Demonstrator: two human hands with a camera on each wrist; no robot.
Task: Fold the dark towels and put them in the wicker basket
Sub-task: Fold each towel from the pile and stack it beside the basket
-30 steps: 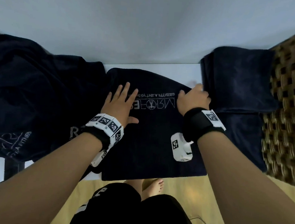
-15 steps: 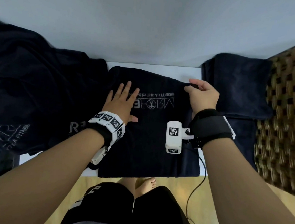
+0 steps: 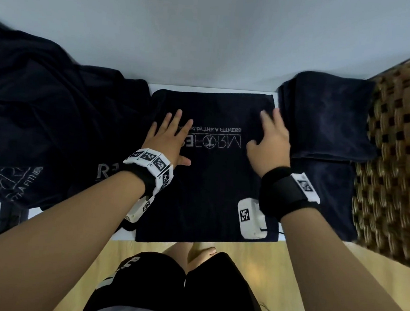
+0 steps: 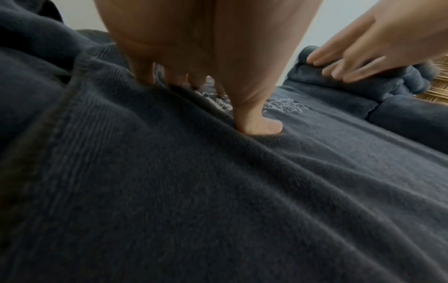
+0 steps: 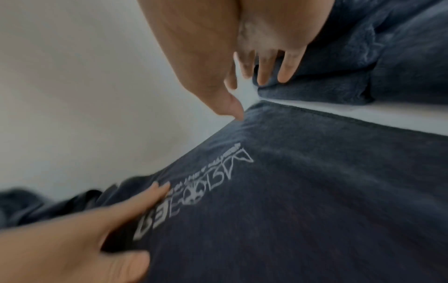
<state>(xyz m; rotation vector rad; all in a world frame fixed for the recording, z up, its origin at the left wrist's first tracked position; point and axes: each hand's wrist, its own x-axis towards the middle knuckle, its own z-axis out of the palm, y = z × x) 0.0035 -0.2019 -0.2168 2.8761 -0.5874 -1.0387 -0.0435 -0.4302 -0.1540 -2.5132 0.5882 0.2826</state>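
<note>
Neither hand grips anything. The left hand (image 3: 169, 139) lies flat, fingers spread and straight, palm pressed on the left part of the folded dark towel (image 3: 211, 192), its thumb (image 4: 257, 122) pushed into the pile beside the white lettering (image 3: 215, 141). The right hand (image 3: 270, 141) is blurred over the towel's far right corner, fingers loosely extended; the right wrist view shows them above the cloth, the thumb tip close to the hem, contact uncertain. The towel lies centred on the white table (image 3: 204, 89). Just right are two folded towels (image 3: 324, 120), the far one atop the near, against the wicker basket (image 3: 400, 151). A heap of unfolded towels (image 3: 54, 124) sits left.
</note>
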